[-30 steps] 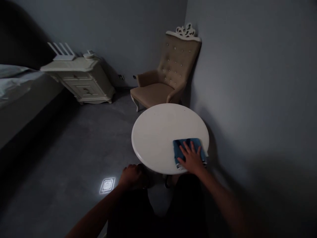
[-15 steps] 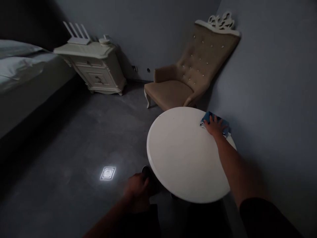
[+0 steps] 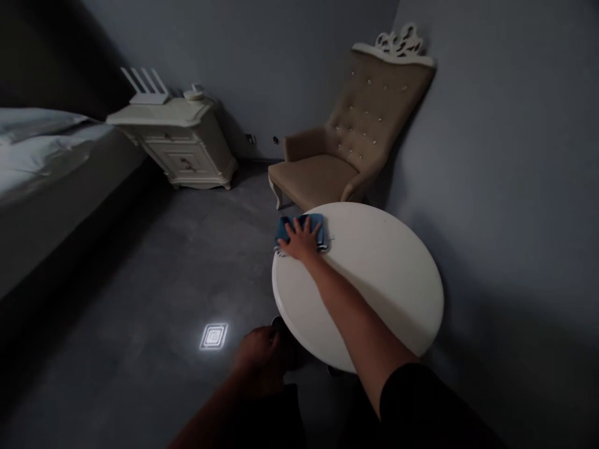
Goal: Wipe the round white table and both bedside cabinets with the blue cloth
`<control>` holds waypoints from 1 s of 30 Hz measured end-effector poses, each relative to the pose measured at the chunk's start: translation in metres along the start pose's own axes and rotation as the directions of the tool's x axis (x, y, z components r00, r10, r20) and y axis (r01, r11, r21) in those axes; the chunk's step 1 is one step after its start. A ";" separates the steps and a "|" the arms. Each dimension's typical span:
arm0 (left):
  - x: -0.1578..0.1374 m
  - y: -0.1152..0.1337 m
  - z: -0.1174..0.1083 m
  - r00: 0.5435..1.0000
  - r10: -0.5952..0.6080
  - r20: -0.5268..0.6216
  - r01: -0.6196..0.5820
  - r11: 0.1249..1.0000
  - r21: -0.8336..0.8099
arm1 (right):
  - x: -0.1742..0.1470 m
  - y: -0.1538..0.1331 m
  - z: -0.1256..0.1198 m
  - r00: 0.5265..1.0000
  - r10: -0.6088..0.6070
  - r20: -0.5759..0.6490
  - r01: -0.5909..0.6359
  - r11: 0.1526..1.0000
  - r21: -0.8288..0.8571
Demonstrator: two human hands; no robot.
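Note:
My right hand [image 3: 300, 240] lies flat, fingers spread, on a folded blue cloth [image 3: 314, 223] with dark patches and a pale striped edge. The cloth rests at the far left rim of a round white table [image 3: 393, 268], and my forearm reaches across the tabletop. Low in the view, left of the table, my left hand [image 3: 258, 348] is dim, with its fingers curled closed. A dark rounded shape touches or sits just behind its fingers; I cannot make out what it is.
Behind the table stands a brown tufted armchair [image 3: 322, 178]. A white nightstand [image 3: 182, 149] carries a router [image 3: 148, 98] and a small round item [image 3: 193, 95]. A bed [image 3: 56, 156] is at the left. A bright square pattern [image 3: 214, 336] shows on the floor; a grey wall rises at right.
My right hand has slid the cloth leftward across the tabletop, from the far right rim to the far left rim. The left hand has barely moved, and the view has shifted slightly.

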State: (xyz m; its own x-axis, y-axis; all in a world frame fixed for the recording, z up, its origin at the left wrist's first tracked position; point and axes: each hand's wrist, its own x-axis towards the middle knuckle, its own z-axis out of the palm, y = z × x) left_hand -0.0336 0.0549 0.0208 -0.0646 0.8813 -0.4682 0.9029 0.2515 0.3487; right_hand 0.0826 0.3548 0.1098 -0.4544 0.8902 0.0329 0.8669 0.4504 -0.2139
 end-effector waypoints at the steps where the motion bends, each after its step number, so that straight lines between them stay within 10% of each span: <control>1: -0.001 0.003 0.001 1.000 -0.004 -0.003 0.004 1.000 0.012 | -0.017 -0.012 0.003 0.998 -0.060 0.003 0.060 0.998 0.021; 6: -0.014 0.023 0.004 0.999 -0.003 -0.034 0.005 0.998 0.056 | -0.092 0.005 -0.008 0.993 -0.113 0.028 0.112 0.993 0.049; 11: -0.027 0.033 0.007 0.998 0.003 -0.068 0.001 0.997 0.072 | -0.153 0.134 -0.054 0.981 0.192 0.019 -0.190 0.977 -0.098; 16: -0.030 0.020 0.006 0.997 0.016 -0.077 -0.013 0.999 0.041 | -0.233 0.275 -0.088 0.830 0.556 -0.053 -0.555 0.812 -0.181; 19: -0.027 0.009 0.002 0.996 0.018 -0.093 -0.018 1.000 0.001 | -0.261 0.312 -0.090 0.744 0.658 -0.114 -0.668 0.727 -0.157; 24: -0.019 -0.002 -0.003 0.994 0.063 -0.091 -0.064 0.998 -0.004 | -0.224 0.251 -0.085 0.705 0.698 -0.120 -0.709 0.694 -0.126; 30: -0.015 -0.005 -0.002 0.993 0.066 -0.098 -0.065 0.998 0.014 | -0.127 0.054 -0.049 0.947 0.320 -0.032 -0.321 0.945 -0.060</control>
State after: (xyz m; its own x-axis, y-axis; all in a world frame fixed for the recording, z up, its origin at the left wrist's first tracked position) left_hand -0.0383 0.0417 0.0279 -0.0458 0.9310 -0.3621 0.9109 0.1878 0.3675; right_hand 0.1975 0.2691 0.1423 -0.1466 0.9892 -0.0057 0.9775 0.1440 -0.1539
